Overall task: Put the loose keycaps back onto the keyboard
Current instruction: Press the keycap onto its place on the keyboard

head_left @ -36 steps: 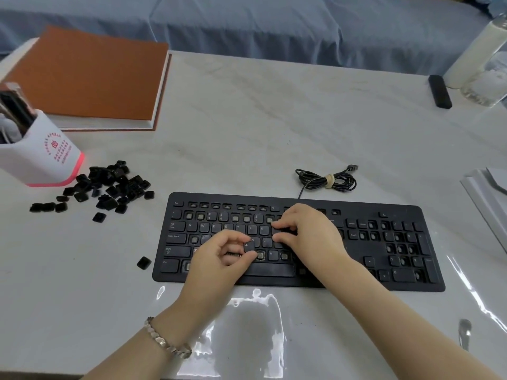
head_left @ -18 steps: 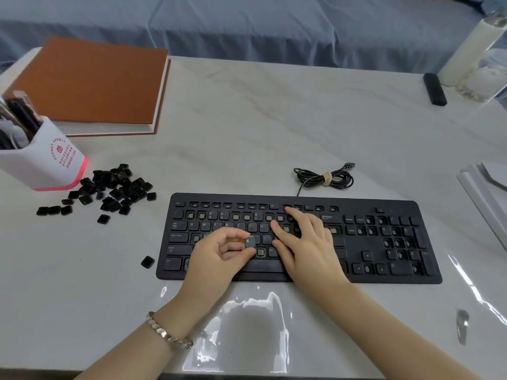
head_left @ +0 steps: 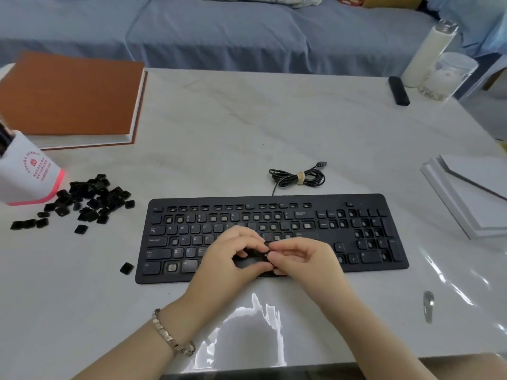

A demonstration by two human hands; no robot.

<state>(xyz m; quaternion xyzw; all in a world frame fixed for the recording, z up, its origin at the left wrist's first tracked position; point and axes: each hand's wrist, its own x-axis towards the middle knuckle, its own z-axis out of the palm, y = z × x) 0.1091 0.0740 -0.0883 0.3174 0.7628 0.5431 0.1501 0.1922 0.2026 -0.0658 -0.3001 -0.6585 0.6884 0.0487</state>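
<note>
Black keycap point(head_left: 264, 253) pinched between left hand point(head_left: 227, 259) and right hand point(head_left: 304, 260), over the lower rows of the keyboard point(head_left: 329, 200). Both grips are clamped on it.

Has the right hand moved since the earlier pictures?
Yes. The right hand drew back from the upper rows of the keyboard toward its near edge.

The black rectangular keyboard point(head_left: 315, 199) is matt plastic. The heap of loose black keycaps point(head_left: 90, 198) is the same plastic with a slight sheen. The single black keycap point(head_left: 264, 253), pinched between the left hand point(head_left: 230, 253) and the right hand point(head_left: 304, 259), is matt. The pale marble-patterned surface point(head_left: 247, 127) is smooth and glossy, with glare at its near edge. The flat brown book point(head_left: 68, 94) has a matt, leather-like cover. The blue bed cover point(head_left: 219, 31) is creased cloth. The link bracelet point(head_left: 172, 335) is polished metal.
</note>
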